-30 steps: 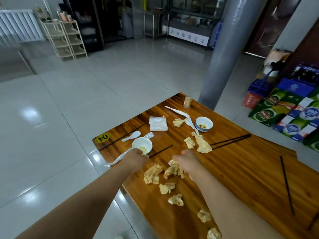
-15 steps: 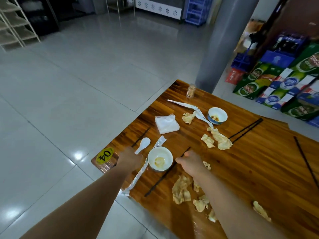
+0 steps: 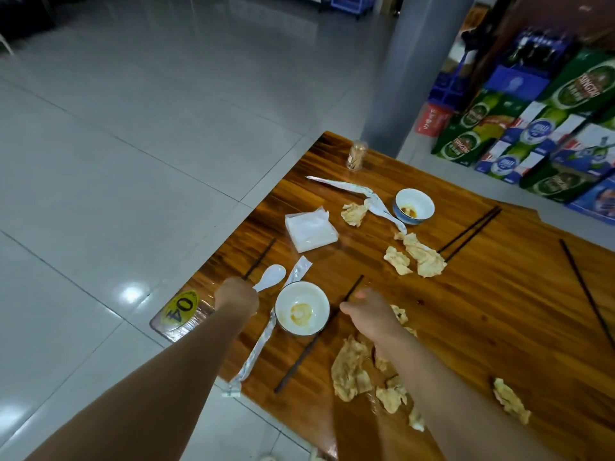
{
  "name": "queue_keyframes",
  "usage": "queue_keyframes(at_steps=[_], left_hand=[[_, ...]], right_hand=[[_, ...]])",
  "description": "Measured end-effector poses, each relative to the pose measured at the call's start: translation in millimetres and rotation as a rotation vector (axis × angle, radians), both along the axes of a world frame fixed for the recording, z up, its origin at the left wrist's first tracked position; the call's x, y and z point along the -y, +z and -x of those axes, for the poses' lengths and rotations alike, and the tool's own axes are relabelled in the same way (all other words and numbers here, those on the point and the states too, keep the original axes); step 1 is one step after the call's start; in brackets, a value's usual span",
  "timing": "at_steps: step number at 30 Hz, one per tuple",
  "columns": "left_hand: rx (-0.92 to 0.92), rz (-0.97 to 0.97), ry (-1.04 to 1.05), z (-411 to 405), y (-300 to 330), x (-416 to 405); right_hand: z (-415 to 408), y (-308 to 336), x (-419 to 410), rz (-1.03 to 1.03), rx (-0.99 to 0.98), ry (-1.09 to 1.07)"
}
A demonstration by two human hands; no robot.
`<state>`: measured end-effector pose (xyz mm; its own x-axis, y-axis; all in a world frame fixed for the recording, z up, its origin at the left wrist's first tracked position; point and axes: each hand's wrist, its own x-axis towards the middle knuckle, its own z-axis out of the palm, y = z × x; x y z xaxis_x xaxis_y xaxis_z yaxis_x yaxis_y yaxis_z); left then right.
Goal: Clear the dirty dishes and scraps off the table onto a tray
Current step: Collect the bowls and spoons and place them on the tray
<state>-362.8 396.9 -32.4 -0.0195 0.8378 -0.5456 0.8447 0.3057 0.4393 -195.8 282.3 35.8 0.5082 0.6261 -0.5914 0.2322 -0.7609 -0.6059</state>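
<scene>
Room: tiled floor, drink cartons (image 3: pixel 545 134) stacked behind.
Table (image 3: pixel 499 311): wood, no tray in view.
Near bowl (image 3: pixel 302 312): beside the left edge; ceramic, probably breakable, greasy inside; take by the rim.
Spoon (image 3: pixel 271 277): at the left edge, slick; lift by the handle.
Scraps (image 3: pixel 352 371): near edge, limp, light; pinch or scoop.
Left hand (image 3: pixel 237 298): closed over the spoon's handle.
Right hand (image 3: pixel 369 314): by a chopstick (image 3: pixel 316 337); grip cannot be told.

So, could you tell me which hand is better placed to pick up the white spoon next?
Left. The left hand is already at the handle of the white spoon, while the right hand sits beyond the bowl, by a chopstick.
</scene>
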Motion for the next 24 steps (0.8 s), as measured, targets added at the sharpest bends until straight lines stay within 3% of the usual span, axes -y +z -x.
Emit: queue_keyframes(at_steps=[6,15,19,24], left_hand=[[0.082,-0.184,-0.032,0,28,20],[0.008,-0.211,-0.238,-13,19,42],[0.052,-0.169,-0.07,-18,15,48],[0.173,0.063,0.105,-21,14,52]], right_hand=[[-3,2,0,-0.006,-0.048,-0.038],[-10,-10,-4,0.037,-0.096,0.031],[-11,-23,-8,0.045,-0.094,0.075],[-12,-36,-11,0.063,-0.107,0.121]])
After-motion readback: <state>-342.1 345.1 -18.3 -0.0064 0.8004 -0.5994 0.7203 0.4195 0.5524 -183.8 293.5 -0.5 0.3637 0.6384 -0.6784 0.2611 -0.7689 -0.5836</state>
